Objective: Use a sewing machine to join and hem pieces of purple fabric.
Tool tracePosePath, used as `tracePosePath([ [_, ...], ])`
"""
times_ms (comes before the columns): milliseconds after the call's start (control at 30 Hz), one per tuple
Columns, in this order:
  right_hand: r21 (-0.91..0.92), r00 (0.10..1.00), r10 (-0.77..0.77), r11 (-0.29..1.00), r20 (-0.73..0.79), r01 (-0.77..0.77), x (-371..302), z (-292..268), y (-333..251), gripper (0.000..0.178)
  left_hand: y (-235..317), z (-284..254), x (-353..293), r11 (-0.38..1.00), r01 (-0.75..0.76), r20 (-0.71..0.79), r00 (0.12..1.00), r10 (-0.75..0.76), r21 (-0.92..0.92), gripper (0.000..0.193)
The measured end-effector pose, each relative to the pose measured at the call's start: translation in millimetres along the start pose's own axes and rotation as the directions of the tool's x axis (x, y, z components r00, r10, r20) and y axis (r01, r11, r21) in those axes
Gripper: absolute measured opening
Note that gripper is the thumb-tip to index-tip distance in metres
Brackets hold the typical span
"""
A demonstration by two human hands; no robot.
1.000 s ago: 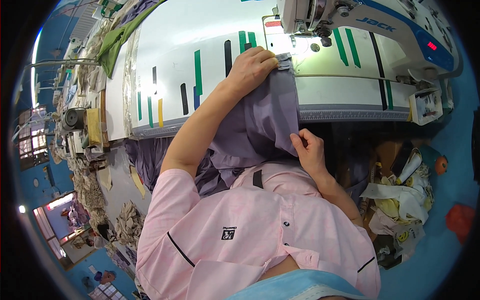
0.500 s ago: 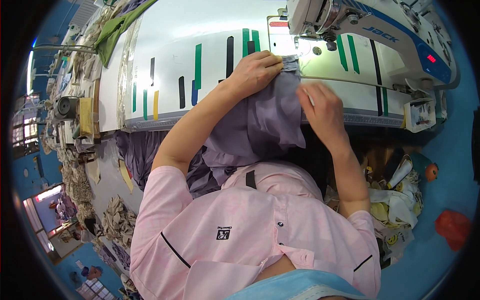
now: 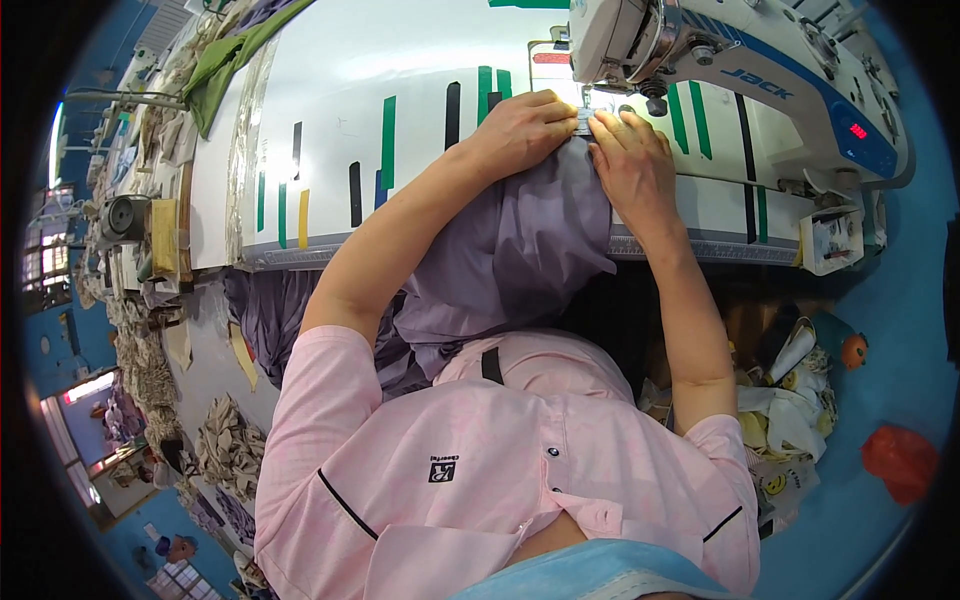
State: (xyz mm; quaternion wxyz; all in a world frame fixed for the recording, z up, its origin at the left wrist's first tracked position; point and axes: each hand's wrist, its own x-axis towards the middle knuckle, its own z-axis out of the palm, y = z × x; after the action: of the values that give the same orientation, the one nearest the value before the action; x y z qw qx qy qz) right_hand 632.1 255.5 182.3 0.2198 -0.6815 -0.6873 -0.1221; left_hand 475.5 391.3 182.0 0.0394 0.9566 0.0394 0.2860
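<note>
A purple cloth garment piece (image 3: 550, 215) runs from my lap up over the table edge to the sewing machine (image 3: 735, 75). Its narrow folded upper edge (image 3: 585, 122) lies just in front of the needle area, under the lamp's glare. My left hand (image 3: 525, 132) is closed on the cloth at the left of this edge, fingers together. On the other side, my right hand (image 3: 638, 165) has its bent fingertips on the same edge, thumb down along the cloth. The fingertips of both hands nearly meet there. What lies under the fingers is hidden.
Green, black and yellow tape strips (image 3: 388, 140) mark the white table (image 3: 330, 70). A small white box (image 3: 832, 240) sits at its right front corner. Green cloth (image 3: 225, 70) hangs at the far left. Scraps (image 3: 795, 420) lie below right, near a red bag (image 3: 900, 462).
My right hand has moved up and inward onto the cloth's edge, from beside it. The left hand and cloth edge have shifted slightly toward the needle. The view has shifted a little.
</note>
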Motion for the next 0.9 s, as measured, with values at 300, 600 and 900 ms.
tracePosePath([
  [300,-0.053,0.999,0.023,0.998,-0.03,-0.025,6,3,7,0.031,-10,6,9,0.999,-0.032,-0.003,0.999,0.033,0.031,0.016],
  [600,-0.078,0.999,0.006,0.997,-0.043,-0.01,10,4,8,0.028,-12,9,7,1.0,-0.005,-0.001,1.0,0.005,0.004,0.015],
  [900,-0.097,0.998,-0.044,0.995,-0.047,0.039,20,11,18,0.029,-25,13,13,0.999,0.039,-0.018,0.999,-0.039,-0.002,0.015],
])
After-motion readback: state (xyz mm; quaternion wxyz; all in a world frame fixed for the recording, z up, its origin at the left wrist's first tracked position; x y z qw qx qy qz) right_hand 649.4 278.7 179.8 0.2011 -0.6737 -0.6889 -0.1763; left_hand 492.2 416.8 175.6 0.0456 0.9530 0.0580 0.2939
